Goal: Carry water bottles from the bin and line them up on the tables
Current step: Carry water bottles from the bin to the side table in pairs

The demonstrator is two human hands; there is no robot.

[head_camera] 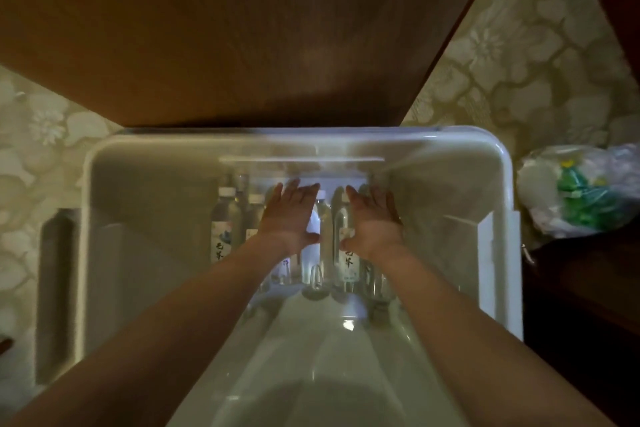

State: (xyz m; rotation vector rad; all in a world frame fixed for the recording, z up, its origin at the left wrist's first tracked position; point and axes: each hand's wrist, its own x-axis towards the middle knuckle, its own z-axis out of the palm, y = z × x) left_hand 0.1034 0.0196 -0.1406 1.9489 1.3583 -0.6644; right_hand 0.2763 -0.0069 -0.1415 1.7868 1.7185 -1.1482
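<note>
L hand (289,215) fingers (300,188) straight, spread flat, gripping nothing; R hand (375,218) same, fingers (360,196) extended, nothing held. Both hover palm-down over the water bottles (320,236) at frame centre, w/ two bottles showing in the gap btwn hands. Bottles lie on their sides in the clear bin (498,163), long axes running top-to-bottom of frame, white caps toward the top. Wooden bench (242,28) fills upper frame; plastic bag (581,191) at right, on patterned floor (519,62).
</note>
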